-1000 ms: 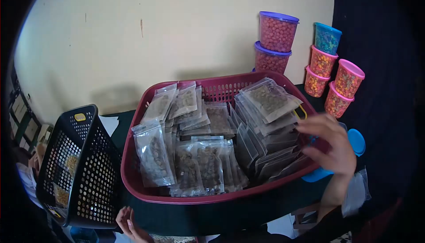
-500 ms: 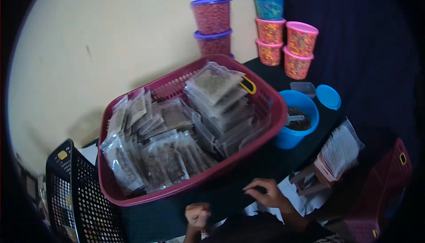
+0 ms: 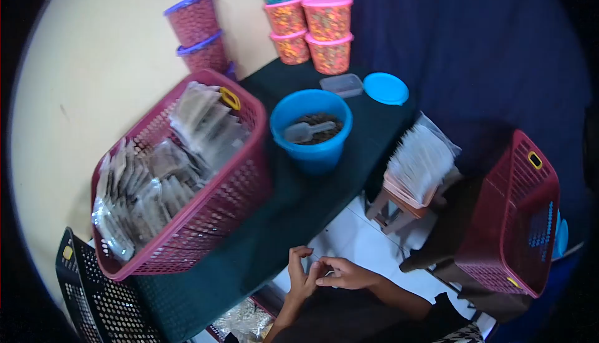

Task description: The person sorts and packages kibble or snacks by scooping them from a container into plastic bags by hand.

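Observation:
My left hand [image 3: 302,278] and my right hand [image 3: 347,274] meet in front of my body, just off the table's near edge. The left one is open, its index finger raised and bent, apart from the thumb. My right fingers are pinched together against the left thumb; whatever they hold, if anything, is too small to make out. Beyond them on the dark green table stands a blue tub [image 3: 314,156] of dark bits with a clear scoop [image 3: 302,132] lying in it. To the left, a maroon basket [image 3: 206,224] carries many filled clear packets [image 3: 156,199].
Stacked tubs with pink lids [image 3: 327,18] and purple lids [image 3: 203,40] stand behind. A blue lid [image 3: 386,89] and clear box [image 3: 342,85] lie near the tub. At right are a stool [image 3: 399,217] bearing flat packets [image 3: 422,159] and another maroon basket [image 3: 483,243]. A black basket [image 3: 112,305] sits left.
The view has swung right, so the basket and tubs appear farther left. My hands, apart before, have come together, and the left has gone from a closed fist to raised fingers.

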`<state>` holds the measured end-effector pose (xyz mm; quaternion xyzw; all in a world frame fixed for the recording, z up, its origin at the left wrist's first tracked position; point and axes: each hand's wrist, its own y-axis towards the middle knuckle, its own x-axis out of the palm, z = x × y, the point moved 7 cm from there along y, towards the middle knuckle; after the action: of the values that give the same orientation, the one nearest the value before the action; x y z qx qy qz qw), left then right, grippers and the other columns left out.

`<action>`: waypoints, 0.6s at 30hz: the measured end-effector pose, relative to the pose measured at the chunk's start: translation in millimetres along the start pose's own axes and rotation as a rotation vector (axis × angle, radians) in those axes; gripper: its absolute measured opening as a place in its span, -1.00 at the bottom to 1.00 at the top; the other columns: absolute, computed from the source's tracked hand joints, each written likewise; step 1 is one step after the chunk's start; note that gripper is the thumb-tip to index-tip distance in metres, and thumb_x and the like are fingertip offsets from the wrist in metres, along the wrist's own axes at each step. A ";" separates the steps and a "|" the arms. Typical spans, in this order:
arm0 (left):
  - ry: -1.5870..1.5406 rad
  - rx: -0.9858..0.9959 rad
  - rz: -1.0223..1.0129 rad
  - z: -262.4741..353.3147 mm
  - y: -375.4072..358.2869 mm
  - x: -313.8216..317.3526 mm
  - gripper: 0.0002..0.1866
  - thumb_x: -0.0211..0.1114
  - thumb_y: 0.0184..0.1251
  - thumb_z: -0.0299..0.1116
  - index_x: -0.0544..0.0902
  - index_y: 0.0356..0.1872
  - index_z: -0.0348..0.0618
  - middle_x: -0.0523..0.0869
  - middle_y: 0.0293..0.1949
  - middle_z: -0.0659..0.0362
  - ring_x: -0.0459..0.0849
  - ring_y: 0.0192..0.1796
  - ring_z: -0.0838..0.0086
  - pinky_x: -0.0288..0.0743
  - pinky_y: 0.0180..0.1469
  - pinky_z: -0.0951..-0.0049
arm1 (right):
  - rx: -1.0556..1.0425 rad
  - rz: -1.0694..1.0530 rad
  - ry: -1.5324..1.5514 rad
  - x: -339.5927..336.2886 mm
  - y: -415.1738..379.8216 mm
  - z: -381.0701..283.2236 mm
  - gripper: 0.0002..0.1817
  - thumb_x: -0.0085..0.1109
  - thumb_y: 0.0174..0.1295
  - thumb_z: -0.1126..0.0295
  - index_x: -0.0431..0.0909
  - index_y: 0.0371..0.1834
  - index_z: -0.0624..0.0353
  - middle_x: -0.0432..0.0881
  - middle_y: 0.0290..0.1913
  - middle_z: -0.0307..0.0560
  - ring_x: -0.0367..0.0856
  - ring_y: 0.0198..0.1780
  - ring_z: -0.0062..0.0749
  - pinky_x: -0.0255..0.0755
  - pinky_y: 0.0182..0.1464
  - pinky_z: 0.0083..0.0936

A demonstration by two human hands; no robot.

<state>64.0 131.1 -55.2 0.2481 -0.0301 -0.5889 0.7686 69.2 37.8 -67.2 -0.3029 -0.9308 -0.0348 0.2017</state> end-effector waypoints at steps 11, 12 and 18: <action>0.002 -0.002 -0.477 1.0 -48.9 158.6 -0.52 0.34 -0.10 -0.25 0.34 -0.21 -0.30 0.41 -0.26 -0.01 0.47 -0.27 0.25 0.38 -0.22 0.39 | 0.235 0.425 -0.303 -94.6 -126.9 38.3 -0.67 0.32 -0.14 0.29 0.42 -0.42 0.24 0.50 -0.46 -0.23 0.40 -0.37 -0.72 0.27 -0.39 -0.74; -0.001 -0.006 -0.493 -1.0 -48.5 165.3 -0.52 0.34 -0.10 -0.25 0.34 -0.21 -0.30 0.41 -0.26 -0.01 0.47 -0.27 0.25 0.38 -0.22 0.39 | 0.262 0.454 -0.307 -102.5 -134.5 39.4 -0.68 0.32 -0.12 0.31 0.42 -0.40 0.23 0.51 -0.47 -0.24 0.40 -0.36 -0.74 0.26 -0.40 -0.76; -0.098 0.077 -0.727 -7.4 -41.8 223.0 -0.55 0.29 -0.06 -0.34 0.33 -0.16 -0.31 0.39 -0.24 -0.02 0.47 -0.24 0.26 0.37 -0.21 0.38 | 0.144 0.592 -0.037 -132.9 -146.5 56.4 -0.71 0.26 -0.05 0.37 0.39 -0.34 0.26 0.51 -0.46 -0.23 0.42 -0.35 -0.73 0.28 -0.36 -0.77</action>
<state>97.2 -79.2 -134.0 0.2428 0.0010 -0.8332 0.4968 62.2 -143.9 -163.2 -0.5464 -0.8056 0.0973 0.2073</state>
